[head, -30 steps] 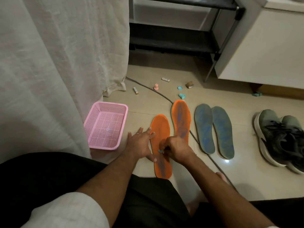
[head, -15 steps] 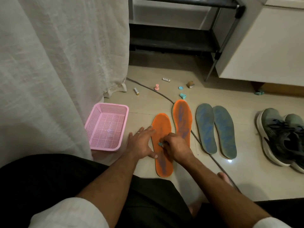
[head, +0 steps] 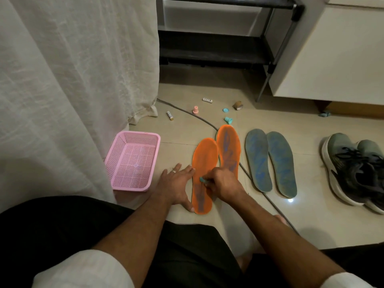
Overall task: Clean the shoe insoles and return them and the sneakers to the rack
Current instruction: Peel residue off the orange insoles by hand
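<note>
Left hand (head: 176, 183) flat, fingers spread, still pinning near orange insole (head: 202, 159) on the floor. Right hand (head: 220, 183) pinches small teal eraser (head: 202, 179), now further up the insole: rubbing progresses. Grey sneakers (head: 357, 169) far right, rack (head: 214, 48) unfilled.

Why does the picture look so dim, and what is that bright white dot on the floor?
Head view: the room is dimly lit, so colours look muted; the white dot is a light's glare on the glossy floor tiles beside the blue insoles; the wide lens bends the shoe rack and curtain.
</note>
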